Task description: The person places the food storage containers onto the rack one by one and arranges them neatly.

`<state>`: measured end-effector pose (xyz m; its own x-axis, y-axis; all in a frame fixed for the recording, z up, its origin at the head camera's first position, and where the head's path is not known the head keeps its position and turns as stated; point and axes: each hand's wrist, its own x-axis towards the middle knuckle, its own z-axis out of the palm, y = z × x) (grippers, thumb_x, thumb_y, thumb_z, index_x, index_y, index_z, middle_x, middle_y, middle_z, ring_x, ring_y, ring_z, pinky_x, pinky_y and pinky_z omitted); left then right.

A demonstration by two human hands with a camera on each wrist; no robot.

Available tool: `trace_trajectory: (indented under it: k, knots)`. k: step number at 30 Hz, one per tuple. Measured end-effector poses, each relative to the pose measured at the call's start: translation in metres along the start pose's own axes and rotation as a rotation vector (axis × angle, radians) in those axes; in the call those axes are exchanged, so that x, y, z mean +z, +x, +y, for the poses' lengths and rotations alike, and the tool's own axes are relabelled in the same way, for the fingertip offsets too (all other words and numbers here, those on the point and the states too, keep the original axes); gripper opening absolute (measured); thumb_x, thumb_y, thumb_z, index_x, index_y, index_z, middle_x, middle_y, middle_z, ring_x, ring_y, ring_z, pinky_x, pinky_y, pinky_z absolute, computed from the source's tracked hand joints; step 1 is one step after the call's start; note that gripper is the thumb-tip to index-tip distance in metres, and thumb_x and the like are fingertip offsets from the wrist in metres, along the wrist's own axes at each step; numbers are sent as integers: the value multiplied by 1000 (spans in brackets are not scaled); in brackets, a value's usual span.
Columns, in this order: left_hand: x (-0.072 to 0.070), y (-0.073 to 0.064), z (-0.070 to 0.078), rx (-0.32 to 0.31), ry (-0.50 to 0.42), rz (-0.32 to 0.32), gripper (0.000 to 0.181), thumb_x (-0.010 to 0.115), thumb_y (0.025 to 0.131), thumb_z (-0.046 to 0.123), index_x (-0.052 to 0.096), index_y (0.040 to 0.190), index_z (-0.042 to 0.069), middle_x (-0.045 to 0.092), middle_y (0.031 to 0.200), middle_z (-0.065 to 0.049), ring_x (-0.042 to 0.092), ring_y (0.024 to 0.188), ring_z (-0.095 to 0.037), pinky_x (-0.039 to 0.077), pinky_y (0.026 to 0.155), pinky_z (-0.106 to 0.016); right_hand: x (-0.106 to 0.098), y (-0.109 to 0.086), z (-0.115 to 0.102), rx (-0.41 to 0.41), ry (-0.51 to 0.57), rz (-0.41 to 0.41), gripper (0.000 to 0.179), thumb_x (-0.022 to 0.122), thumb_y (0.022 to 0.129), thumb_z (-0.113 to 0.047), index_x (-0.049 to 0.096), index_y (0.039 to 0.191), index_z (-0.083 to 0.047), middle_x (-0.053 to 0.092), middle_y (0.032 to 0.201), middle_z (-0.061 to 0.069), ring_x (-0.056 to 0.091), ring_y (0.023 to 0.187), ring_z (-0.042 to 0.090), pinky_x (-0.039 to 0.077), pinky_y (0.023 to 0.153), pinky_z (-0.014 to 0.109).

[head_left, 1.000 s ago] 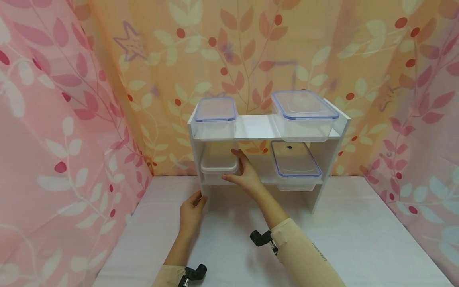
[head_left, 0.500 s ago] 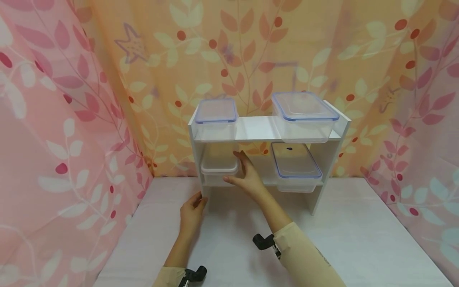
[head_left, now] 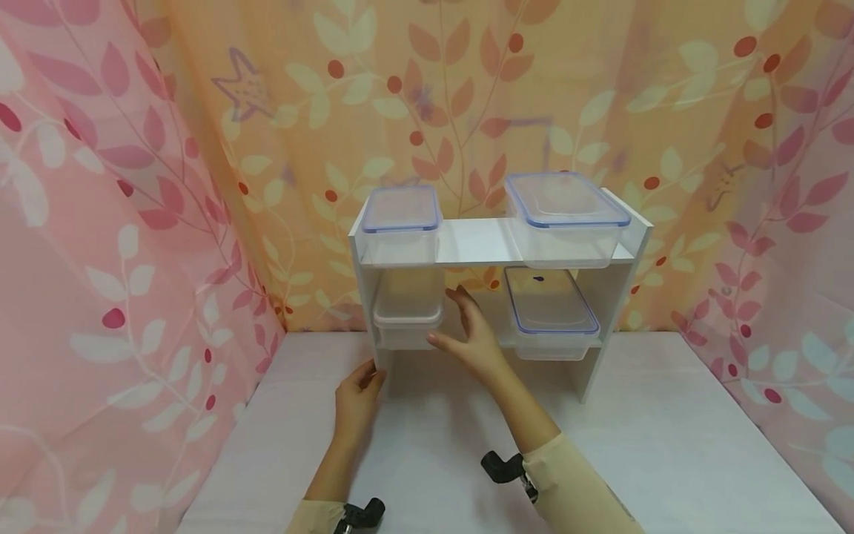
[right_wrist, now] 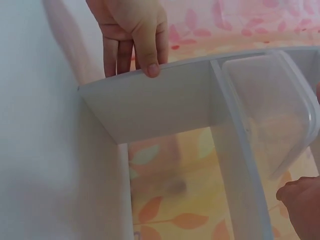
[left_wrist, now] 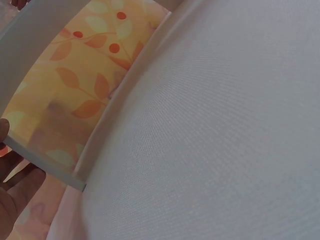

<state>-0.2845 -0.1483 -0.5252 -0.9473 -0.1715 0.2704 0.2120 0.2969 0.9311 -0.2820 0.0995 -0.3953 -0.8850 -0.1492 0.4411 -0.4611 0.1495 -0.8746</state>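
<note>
A white two-tier shelf stands on the table. My left hand pinches the lower front edge of its left side panel, thumb inside and fingers outside in the right wrist view. On the lower tier, at left, sits a clear plastic food container with a whitish lid. Just right of it is my right hand, thumb and fingers spread, with a small gap between fingertips and container. In the right wrist view only part of this hand shows, beside the same container.
A blue-rimmed clear container rests at the upper tier's left, and a larger one at its right. Another blue-rimmed container sits lower right, its front overhanging the board. Patterned curtains surround the white-covered table.
My right hand has drawn back to the right, away from the lower left container, which it was beside or touching before. My left hand stays on the side panel.
</note>
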Motion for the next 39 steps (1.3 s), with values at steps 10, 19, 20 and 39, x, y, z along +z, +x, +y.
trace_trajectory:
  k: [10, 19, 20, 39]
  knots:
    - [-1, -2, 3, -10, -20, -15, 35, 71, 98, 25, 70, 131, 11, 75, 120, -7, 72, 108, -22, 59, 90, -42, -5, -19, -11, -15, 13, 2, 85, 85, 85, -12, 39, 156, -14, 21, 170, 7, 18, 157, 26, 17, 126, 44]
    - [0, -1, 2, 1, -16, -18, 36, 71, 99, 24, 70, 132, 8, 75, 120, -9, 72, 109, -23, 59, 89, -40, -8, -37, -13, -16, 15, 7, 84, 84, 86, -14, 39, 156, -17, 19, 171, 5, 18, 157, 27, 17, 126, 46]
    - [1, -1, 2, 1, -14, -19, 37, 71, 99, 24, 69, 132, 8, 75, 120, -9, 72, 109, -23, 59, 90, -41, -8, -39, -13, -19, 17, 8, 83, 84, 87, -14, 39, 156, -17, 20, 171, 5, 18, 157, 27, 17, 126, 46]
    - [-3, 2, 0, -10, -13, -26, 39, 72, 98, 24, 68, 133, 8, 74, 122, -10, 72, 110, -23, 58, 90, -36, -20, -75, -8, -40, -52, 13, 79, 83, 87, -17, 42, 155, -14, 27, 169, 6, 24, 156, 29, 22, 122, 43]
